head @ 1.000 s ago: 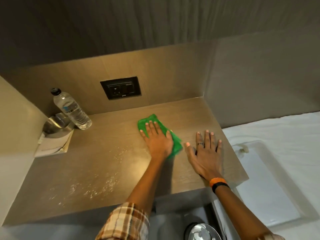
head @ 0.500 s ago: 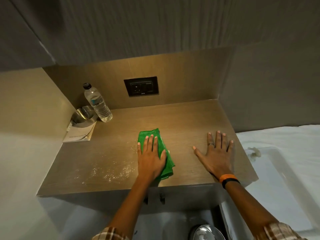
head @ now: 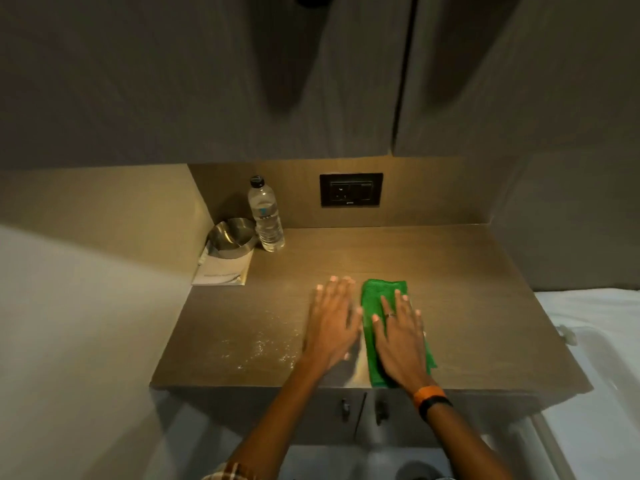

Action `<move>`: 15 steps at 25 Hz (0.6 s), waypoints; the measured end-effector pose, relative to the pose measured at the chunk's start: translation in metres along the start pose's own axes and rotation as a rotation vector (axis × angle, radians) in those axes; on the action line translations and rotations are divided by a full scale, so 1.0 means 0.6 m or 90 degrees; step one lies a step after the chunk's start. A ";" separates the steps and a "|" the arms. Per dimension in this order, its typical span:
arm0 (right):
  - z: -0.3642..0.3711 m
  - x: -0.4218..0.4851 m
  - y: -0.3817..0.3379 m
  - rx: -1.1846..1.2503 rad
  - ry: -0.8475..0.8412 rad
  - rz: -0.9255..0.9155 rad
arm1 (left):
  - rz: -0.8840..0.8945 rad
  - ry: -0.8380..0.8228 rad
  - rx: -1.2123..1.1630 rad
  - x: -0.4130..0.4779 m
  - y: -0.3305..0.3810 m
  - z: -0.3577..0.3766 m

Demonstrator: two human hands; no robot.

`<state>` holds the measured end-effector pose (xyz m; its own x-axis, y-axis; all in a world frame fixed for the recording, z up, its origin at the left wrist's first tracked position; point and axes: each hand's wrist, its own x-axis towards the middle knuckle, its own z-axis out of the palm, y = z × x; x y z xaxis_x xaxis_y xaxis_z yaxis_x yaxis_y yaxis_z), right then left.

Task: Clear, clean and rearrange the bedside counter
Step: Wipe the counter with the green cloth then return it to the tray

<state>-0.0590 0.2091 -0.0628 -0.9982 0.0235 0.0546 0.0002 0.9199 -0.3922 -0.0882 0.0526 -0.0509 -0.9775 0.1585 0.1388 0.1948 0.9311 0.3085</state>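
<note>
Green cloth [head: 382, 299] flat on surface [head: 467, 289], near front edge, right of centre. Right hand [head: 401, 336] pressed on cloth, fingers spread, grip released, palm down. Left hand [head: 330, 323] just beside cloth's left edge, flat, grip released, blurred. White crumbs [head: 256, 351] left of hands. Bottle [head: 265, 216], steel bowl [head: 232, 237], card [head: 223, 271] in back-left corner.
</note>
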 end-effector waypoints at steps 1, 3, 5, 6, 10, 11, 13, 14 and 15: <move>0.018 0.006 -0.022 -0.048 -0.007 0.012 | -0.037 0.058 0.037 -0.009 -0.060 -0.022; 0.036 0.041 -0.042 -0.087 -0.010 0.054 | -0.115 0.100 0.096 -0.023 -0.191 -0.062; 0.042 0.101 -0.050 -0.095 -0.031 0.074 | -0.132 0.043 0.126 -0.029 -0.296 -0.085; 0.042 0.142 -0.055 -0.102 -0.042 0.071 | -0.116 0.018 0.151 -0.027 -0.332 -0.087; 0.045 0.288 -0.100 -0.140 -0.085 -0.020 | -0.064 -0.021 0.181 -0.019 -0.379 -0.055; 0.046 0.309 -0.116 -0.157 -0.107 -0.066 | -0.060 -0.011 0.174 -0.020 -0.382 -0.050; 0.050 0.320 -0.145 -0.191 -0.149 -0.191 | -0.059 -0.006 0.149 -0.020 -0.387 -0.051; 0.051 0.308 -0.151 -0.201 -0.169 -0.259 | -0.053 -0.006 0.144 -0.021 -0.388 -0.052; 0.049 0.286 -0.147 -0.198 -0.188 -0.325 | -0.048 -0.006 0.143 -0.022 -0.388 -0.053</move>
<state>-0.2320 0.1205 -0.0455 -0.8517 -0.5129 -0.1073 -0.5044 0.8580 -0.0976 -0.1181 -0.1766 -0.0949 -0.9895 0.0884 0.1147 0.1001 0.9899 0.1005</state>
